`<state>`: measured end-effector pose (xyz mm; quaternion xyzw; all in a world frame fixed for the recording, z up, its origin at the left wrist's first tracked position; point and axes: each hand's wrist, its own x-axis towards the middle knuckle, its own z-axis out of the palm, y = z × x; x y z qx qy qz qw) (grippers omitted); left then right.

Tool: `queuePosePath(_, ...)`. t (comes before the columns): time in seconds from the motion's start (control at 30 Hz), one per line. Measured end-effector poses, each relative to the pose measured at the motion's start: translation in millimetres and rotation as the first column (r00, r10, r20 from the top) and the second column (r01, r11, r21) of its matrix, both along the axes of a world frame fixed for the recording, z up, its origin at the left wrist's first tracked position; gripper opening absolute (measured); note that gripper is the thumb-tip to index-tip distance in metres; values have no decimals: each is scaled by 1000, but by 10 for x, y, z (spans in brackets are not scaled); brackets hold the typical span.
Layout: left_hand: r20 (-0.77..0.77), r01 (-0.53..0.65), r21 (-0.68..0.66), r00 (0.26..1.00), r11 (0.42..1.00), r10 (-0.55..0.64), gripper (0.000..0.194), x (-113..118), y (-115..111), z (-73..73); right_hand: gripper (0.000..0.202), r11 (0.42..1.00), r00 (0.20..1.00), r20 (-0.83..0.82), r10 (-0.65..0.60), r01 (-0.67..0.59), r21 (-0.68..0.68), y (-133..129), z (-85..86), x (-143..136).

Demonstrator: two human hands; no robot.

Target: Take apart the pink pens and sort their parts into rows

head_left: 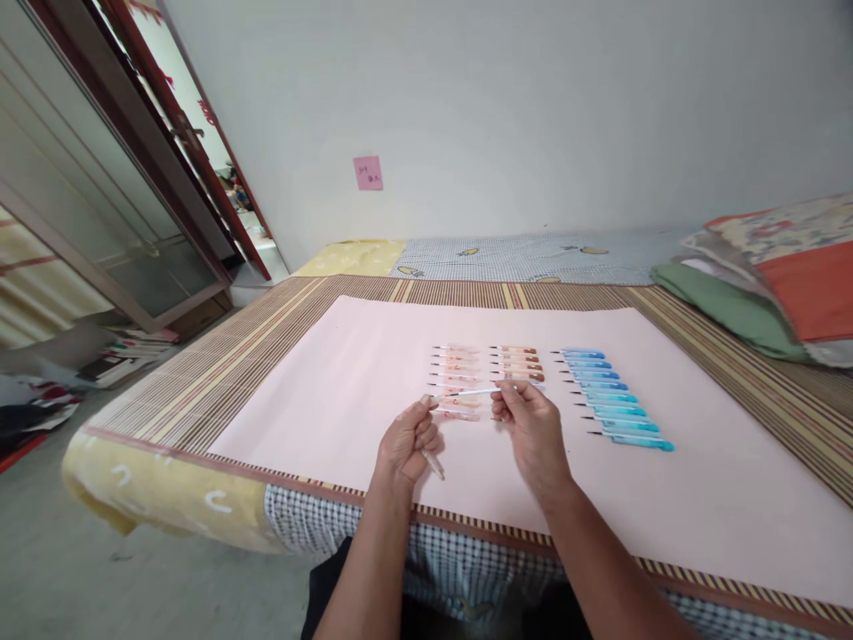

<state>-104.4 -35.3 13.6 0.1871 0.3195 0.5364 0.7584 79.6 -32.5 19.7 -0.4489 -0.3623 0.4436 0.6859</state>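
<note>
My left hand (410,437) is closed around a pale pinkish pen barrel (433,463), whose end sticks out below the fingers. Between the fingertips of my right hand (531,428) is a thin white pen refill (476,391) with a dark tip pointing left. That tip reaches close to my left thumb; whether they touch I cannot tell. Under and beyond my hands lie a column of pinkish pens (458,366) and a column of brown-ended pens (520,362), partly hidden by my right hand. A column of blue and turquoise pens (617,396) lies to the right, dark tips leftward.
A pale pink sheet (313,391) covers much of the striped mat (219,356) on the bed. Folded cloths and a cushion (800,276) are piled at the right. A pink note (368,173) sticks to the wall. At the left are a glass-panelled door (113,160) and floor.
</note>
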Motion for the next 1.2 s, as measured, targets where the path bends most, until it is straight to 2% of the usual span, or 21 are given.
queuePosePath(0.1, 35, -23, -31, 999, 999, 24, 33, -9, -5, 29, 38, 999, 993, -112, 31, -34, -24, 19, -65, -21)
queuePosePath(0.17, 45, -44, -65, 998, 997, 47, 29, -11, -10, 47, 38, 998, 991, -126, 41, -48, -50, 20, -113, -79)
queuePosePath(0.33, 30, -65, -57, 997, 996, 67, 21, -13, -25, 64, 39, 986, 985, 95, 144, -135, -99, -43, -215, -328)
queuePosePath(0.53, -42, -94, 29, 995, 995, 95, 34, -35, -14, 35, 31, 956, 909, 301, 289, -293, -33, -164, -188, -479)
queuePosePath(0.6, -68, -90, 41, 993, 995, 93, 37, -46, -10, 23, 29, 955, 891, 358, 279, -298, -3, -177, -149, -452)
queuePosePath(0.73, -127, -28, 38, 991, 999, 33, 40, -44, -21, -7, 34, 971, 884, 432, 179, -229, 67, -173, -71, -359)
queuePosePath(0.87, -143, 55, 45, 989, 997, -48, 41, -6, -41, -57, 19, 950, 814, 558, 163, -282, 133, -178, -12, -296)
queuePosePath(0.93, -143, 59, 37, 988, 998, -53, 41, 2, -40, -70, 16, 946, 796, 584, 159, -293, 142, -171, 1, -260)
queuePosePath(1.1, -127, -85, -37, 989, 996, 79, 34, -121, -4, 1, 15, 975, 810, 573, 123, -207, 84, -65, -81, -90)
queuePosePath(1.2, -102, -165, -65, 982, 984, 158, 26, -277, 14, 69, 12, 979, 775, 611, 161, -202, -2, 3, -189, -5)
